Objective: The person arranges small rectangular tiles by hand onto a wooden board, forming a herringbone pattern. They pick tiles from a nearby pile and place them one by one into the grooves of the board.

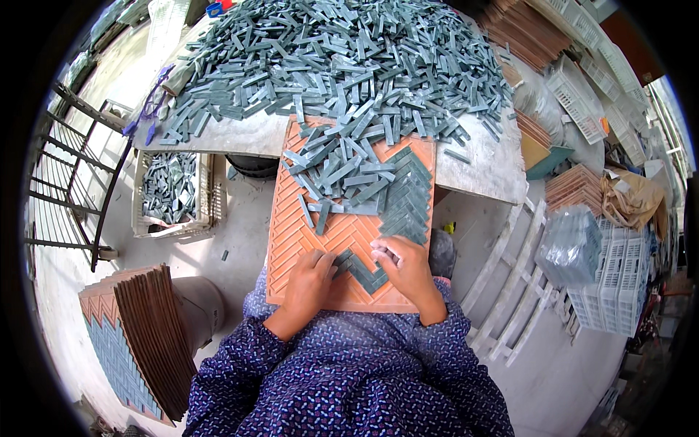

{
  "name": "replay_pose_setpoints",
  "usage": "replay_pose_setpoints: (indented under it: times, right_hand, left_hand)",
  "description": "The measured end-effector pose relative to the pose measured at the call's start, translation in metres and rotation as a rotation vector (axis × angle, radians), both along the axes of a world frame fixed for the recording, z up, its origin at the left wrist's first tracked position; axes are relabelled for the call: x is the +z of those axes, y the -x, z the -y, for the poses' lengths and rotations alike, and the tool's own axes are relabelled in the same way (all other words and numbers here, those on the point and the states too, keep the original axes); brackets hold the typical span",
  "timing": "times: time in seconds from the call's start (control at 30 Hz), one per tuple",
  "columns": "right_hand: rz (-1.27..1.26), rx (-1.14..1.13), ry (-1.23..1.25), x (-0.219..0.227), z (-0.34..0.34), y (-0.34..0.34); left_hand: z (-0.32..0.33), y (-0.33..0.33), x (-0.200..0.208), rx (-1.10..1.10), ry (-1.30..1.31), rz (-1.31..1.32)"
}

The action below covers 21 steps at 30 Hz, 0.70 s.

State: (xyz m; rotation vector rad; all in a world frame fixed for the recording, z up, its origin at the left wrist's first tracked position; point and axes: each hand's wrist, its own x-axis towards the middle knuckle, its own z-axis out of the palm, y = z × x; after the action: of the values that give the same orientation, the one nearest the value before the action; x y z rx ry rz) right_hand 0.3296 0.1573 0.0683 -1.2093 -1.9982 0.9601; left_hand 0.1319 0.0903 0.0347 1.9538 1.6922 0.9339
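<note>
An orange herringbone-grooved tray (287,251) rests before me, its near end at my lap and its far end on the table. Grey-green stone strips (408,193) fill its right side in a zigzag, and a loose pile of strips (342,164) covers its far middle. Near the close edge, a few strips (368,277) form a V in the grooves. My left hand (307,282) has its fingertips closed on a strip (341,262) at the V's left arm. Just right of the V, my right hand (409,271) is curled with fingers pinched; anything inside is hidden.
A big heap of strips (349,58) covers the table (495,164). Below it at left stands a crate of strips (175,228). Stacked trays (145,328) stand at lower left. At right are a white slatted rack (510,269), wrapped tile stacks (571,247) and plastic crates (611,284).
</note>
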Motion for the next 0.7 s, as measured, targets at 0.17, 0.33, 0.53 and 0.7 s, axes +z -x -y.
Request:
replay_pose_setpoints:
  times: [0.17,0.33,0.53,0.7]
  right_hand:
    - [0.096,0.014,-0.076,-0.001,-0.007,0.009]
    - [0.284,-0.109,-0.371,-0.007,-0.031,0.039]
    - [0.303,0.073,-0.421,-0.01,-0.065,0.037]
    - [0.402,0.181,-0.62,-0.018,-0.069,0.038]
  left_hand:
    - [-0.002,-0.003,0.006,0.017,0.025,0.057]
    - [-0.011,0.004,0.004,-0.006,-0.004,0.034]
    - [-0.044,0.013,0.018,0.174,-0.038,-0.066]
    - [-0.057,0.009,0.003,0.264,-0.076,-0.126]
